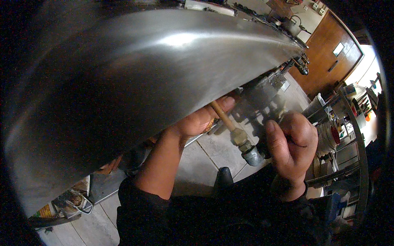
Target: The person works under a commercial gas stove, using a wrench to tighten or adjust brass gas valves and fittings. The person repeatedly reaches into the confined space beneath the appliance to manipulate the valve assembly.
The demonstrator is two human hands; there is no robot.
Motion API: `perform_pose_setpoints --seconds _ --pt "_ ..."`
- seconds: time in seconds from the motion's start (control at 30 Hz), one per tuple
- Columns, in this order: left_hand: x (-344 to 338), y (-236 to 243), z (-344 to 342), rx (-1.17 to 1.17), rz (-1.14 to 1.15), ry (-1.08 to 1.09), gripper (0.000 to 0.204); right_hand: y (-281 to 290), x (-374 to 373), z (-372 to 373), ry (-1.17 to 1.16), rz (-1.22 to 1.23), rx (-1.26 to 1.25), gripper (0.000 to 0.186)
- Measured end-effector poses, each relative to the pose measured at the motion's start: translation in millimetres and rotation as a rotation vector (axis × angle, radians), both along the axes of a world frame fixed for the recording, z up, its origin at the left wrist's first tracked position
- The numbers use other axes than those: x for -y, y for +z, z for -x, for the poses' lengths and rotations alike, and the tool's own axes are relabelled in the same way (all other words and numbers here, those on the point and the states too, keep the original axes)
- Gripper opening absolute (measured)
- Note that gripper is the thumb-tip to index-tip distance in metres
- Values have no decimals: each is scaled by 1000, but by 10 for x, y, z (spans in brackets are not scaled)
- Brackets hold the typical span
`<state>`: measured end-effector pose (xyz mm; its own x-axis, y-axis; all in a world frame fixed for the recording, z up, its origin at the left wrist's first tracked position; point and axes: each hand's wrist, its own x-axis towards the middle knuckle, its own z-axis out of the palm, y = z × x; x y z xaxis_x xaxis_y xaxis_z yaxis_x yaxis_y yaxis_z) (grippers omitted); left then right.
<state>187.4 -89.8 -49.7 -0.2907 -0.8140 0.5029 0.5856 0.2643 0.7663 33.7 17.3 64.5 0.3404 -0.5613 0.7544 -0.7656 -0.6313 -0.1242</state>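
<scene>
A copper-coloured pipe (223, 117) comes out from under a large curved steel panel (135, 78). It ends in a brass nut (238, 136) and a grey metal elbow fitting (252, 156). My left hand (199, 121) reaches up under the panel's lower edge, palm partly showing, with a fingertip visible just behind the pipe. The panel and pipe hide most of its fingers, so its grip cannot be made out. Just right of the elbow, my right hand (293, 143) is closed, its fingers curled in and the thumb alongside. Whatever it holds, if anything, is hidden.
Along the panel's far end sits a valve fitting (301, 63), with a kettle (292, 26) above it. A wooden door (332, 53) stands beyond. Metal shelving (357, 135) with stacked containers lines the right. Below is a tiled floor (217, 153).
</scene>
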Motion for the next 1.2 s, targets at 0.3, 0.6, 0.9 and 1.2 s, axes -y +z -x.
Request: perform_pose_setpoints --seconds 0.3,0.6,0.9,1.2 --pt "-68 122 -42 329 -7 100 28 2 19 2 -20 9 -22 27" --pt "84 -155 99 19 44 -51 39 15 78 125 72 -13 -44 31" --pt "182 -532 -172 -239 98 -220 63 -71 92 162 111 15 46 33" --pt "219 -601 -382 73 135 147 42 -138 136 204 162 21 147 26"
